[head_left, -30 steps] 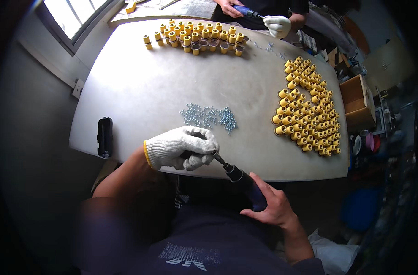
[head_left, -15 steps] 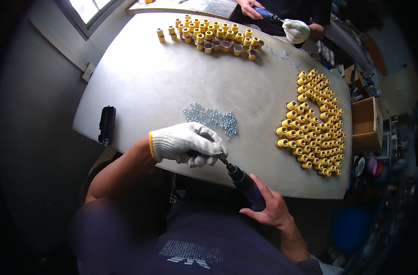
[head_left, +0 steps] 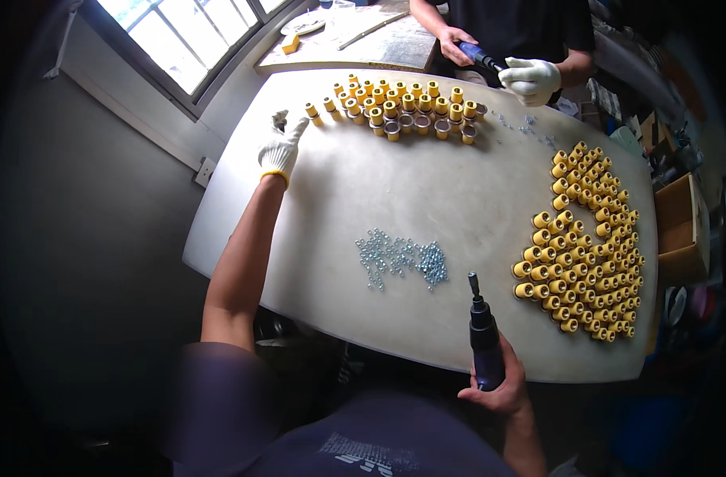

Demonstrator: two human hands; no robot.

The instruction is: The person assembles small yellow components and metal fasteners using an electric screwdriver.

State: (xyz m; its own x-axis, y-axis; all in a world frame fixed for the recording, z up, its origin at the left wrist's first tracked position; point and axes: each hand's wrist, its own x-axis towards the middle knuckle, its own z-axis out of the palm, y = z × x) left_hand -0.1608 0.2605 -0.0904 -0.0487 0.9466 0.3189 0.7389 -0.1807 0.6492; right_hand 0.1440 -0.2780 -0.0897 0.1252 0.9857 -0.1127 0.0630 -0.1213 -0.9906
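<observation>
My left hand (head_left: 279,151), in a white knitted glove with a yellow cuff, reaches to the table's far left. Its fingers curl around a small dark piece (head_left: 280,121), mostly hidden by the glove. One finger points toward the nearest of the yellow cylindrical parts (head_left: 376,117), which stand in a cluster to its right. My bare right hand (head_left: 502,381) grips a dark blue and black power screwdriver (head_left: 485,338) at the near edge, its bit pointing away from me. Between my hands lies a loose heap of small silvery nuts or screws (head_left: 431,264), too small to tell which.
More yellow parts (head_left: 578,270) stand packed along the right side of the pale table (head_left: 331,230). Across it, a co-worker's gloved hand (head_left: 531,79) and bare hand (head_left: 457,46) work with another blue screwdriver (head_left: 481,57). A wooden box (head_left: 681,226) stands beyond the right edge.
My left hand has left the screwdriver's tip and stretched far forward to the left. The screwdriver in my right hand now points away from me. The view has shifted, and the black case has left sight.
</observation>
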